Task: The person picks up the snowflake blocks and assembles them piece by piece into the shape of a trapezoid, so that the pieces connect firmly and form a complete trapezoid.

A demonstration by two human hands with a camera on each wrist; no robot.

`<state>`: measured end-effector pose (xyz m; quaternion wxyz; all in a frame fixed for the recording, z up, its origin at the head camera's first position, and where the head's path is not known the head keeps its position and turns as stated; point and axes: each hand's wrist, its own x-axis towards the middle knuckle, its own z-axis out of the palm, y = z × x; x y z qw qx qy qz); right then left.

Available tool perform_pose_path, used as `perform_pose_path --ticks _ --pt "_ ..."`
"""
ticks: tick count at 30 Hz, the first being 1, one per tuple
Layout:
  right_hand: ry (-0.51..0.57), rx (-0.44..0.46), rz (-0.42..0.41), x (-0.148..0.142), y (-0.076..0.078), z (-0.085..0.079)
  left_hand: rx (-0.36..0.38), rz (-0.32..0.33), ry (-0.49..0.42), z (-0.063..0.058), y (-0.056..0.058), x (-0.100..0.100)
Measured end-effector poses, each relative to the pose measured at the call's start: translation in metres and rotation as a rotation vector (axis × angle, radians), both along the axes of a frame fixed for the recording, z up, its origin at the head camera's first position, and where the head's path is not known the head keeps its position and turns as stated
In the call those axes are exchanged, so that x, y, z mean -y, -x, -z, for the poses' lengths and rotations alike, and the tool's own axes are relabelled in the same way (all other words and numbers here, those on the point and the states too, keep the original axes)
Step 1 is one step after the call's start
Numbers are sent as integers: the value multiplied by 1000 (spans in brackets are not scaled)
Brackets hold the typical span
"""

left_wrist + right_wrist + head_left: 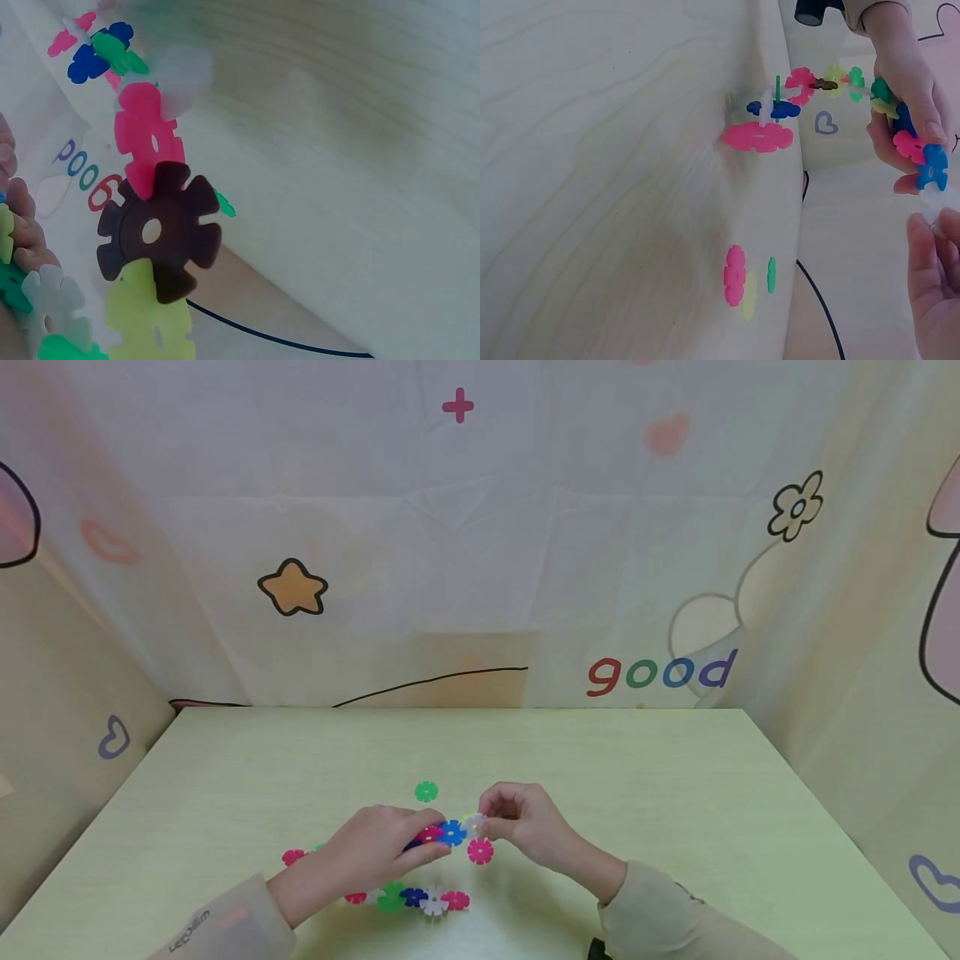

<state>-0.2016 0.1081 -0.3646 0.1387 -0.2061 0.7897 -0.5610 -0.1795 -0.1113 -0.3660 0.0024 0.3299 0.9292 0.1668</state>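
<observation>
My left hand [382, 845] grips a chain of slotted flower-shaped plastic discs, its thumb and fingers around the dark blue and pink discs [909, 145]. A blue disc [452, 833] sticks out past its fingertips. At that end, a white disc [472, 824] touches or joins the blue one. My right hand [534, 828] pinches the white disc between thumb and fingers. Behind my left hand the chain runs on through a yellow disc [150, 319], a brown disc [187, 232] and a pink disc [139, 124]. Its far part [392, 897] reaches the table near me.
A loose green disc [426, 791] lies beyond the hands on the pale wooden table [637, 777]. Near my right hand lie a pink disc [481, 851] and a yellow disc [750, 296]. A printed curtain [375, 527] stands behind the table's far edge.
</observation>
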Motion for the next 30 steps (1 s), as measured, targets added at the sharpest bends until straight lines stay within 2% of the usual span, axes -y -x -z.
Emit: perform_pose_path --ticks 8,16,20,27,30 --pt "26 52 8 0 0 -2 -9 6 -8 0 0 0" --pt "-32 -44 -2 1 -4 -3 59 23 13 -1 1 1" --pt "-41 -58 -44 -2 -2 -5 46 30 17 -2 2 2" --pt "14 22 -186 -9 5 -9 7 78 9 -6 2 2" --pt "27 30 -233 -11 7 -9 -3 89 11 -6 1 2"
